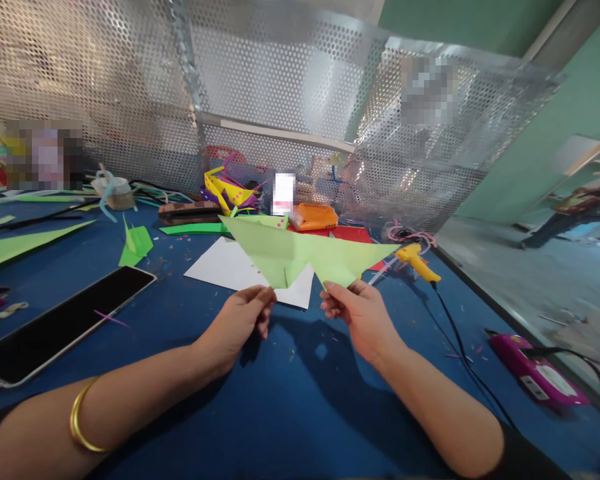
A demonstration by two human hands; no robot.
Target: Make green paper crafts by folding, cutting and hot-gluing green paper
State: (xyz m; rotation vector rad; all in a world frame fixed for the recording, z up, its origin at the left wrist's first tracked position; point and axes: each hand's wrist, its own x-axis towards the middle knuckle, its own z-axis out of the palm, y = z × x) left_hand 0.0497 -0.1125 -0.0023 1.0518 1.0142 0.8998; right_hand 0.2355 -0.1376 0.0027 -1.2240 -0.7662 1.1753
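Note:
A folded sheet of light green paper point(300, 250), with pointed ends to left and right, is held up above the blue table. My left hand point(247, 317) pinches its lower left corner between thumb and fingers. At the lower right corner, my right hand point(357, 313) grips it the same way. Between the two hands the paper's lower edge has a notch. Behind and below it lies a white sheet of paper point(220, 263), partly covered by the green one.
A phone point(70, 323) lies at left beside a small green folded paper point(136, 245). To the right are a yellow glue gun point(417, 262) with a black cord and a purple power strip point(537, 370). An orange tool point(315, 217) and perforated metal panels point(280, 73) stand behind.

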